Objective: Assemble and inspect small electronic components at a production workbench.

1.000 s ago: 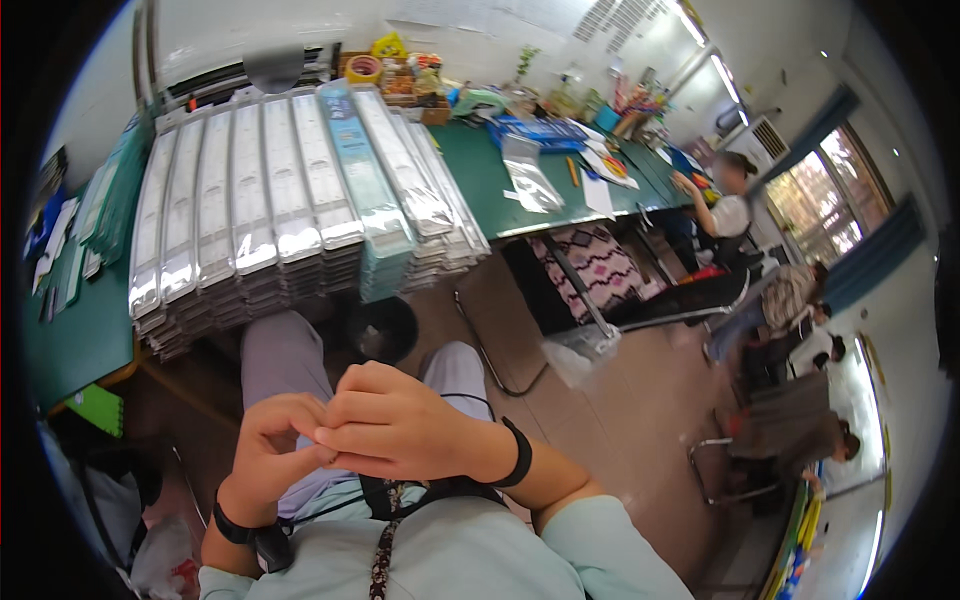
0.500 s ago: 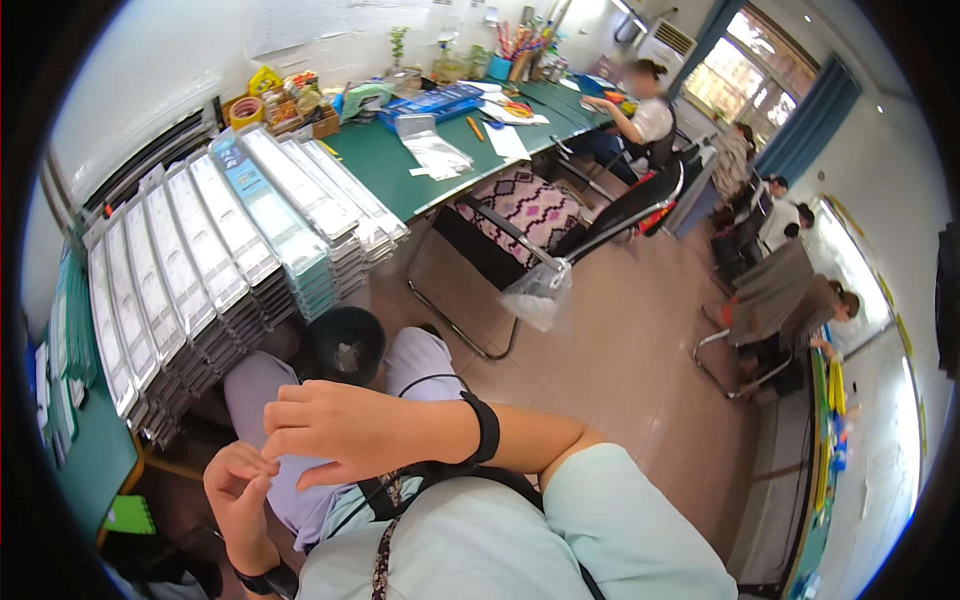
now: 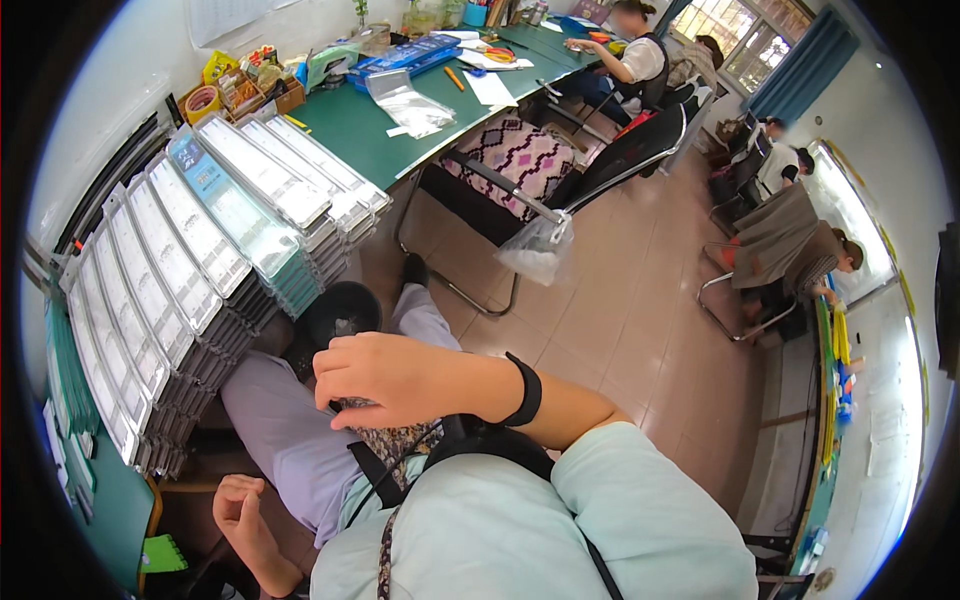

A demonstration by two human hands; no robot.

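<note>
My right hand [image 3: 375, 378] hangs over my lap, palm down, with its fingers loosely bent and the thumb apart from them; nothing shows in it. A black band circles that wrist. Lower down on the left, my left hand [image 3: 243, 518] is raised with its fingers curled in and the thumb pressed against them. Whatever it may hold is hidden. Just beyond my right hand, a black bin [image 3: 352, 300] with some clear scrap inside stands on the floor beside my leg. Tall stacks of clear plastic trays [image 3: 165, 270] stand left of the bin, touched by neither hand.
A green desk [image 3: 345, 140] runs along the wall, bearing a blue case [image 3: 405, 58], a clear bag [image 3: 410, 105] and yellow tape [image 3: 203, 102]. A cushioned chair [image 3: 510, 165] stands before it. Several people sit farther off. A green notebook [image 3: 162, 553] lies low at left.
My hands have come apart: the right moved right and slightly up, the left dropped lower. The view has shifted, and the trays and desk sit a little higher and farther left.
</note>
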